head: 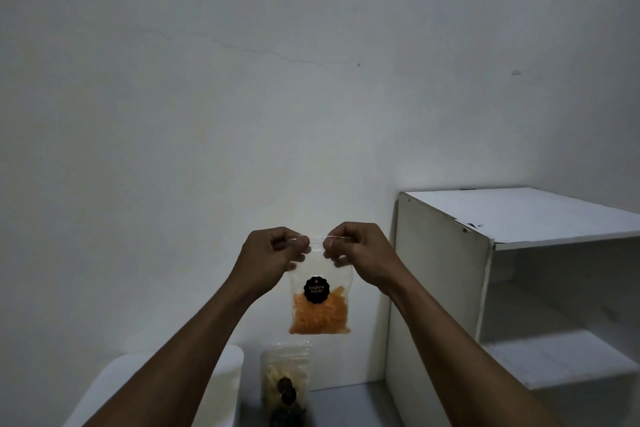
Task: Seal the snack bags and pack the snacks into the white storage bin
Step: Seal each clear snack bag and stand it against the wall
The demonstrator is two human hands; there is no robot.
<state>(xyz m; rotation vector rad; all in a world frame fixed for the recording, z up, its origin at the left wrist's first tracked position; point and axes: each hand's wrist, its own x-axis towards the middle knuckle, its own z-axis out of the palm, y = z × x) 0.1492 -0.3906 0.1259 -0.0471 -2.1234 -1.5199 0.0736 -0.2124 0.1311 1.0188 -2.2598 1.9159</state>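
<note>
we hold the orange bag (320,314) up in mid-air, over the table stuff. l hand (273,250) & r hand (356,250) each pinch its top strip, fingers curled. risks: if the pinch skips part of the strip, the seal gaps & snacks spill in the bin (232,378); a loose grip drops it. count: 2 hands, 1 held bag, 1 bin, 1 shelf (519,215), maybe 2 more bags (285,374) below, too dim to tell.

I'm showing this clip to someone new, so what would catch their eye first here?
First the clear bag of orange snacks, held up mid-frame against the bare wall, its top edge pinched by the left hand and the right hand. Next the white shelf unit at right, then a second snack bag low down, beside a white bin.
</note>
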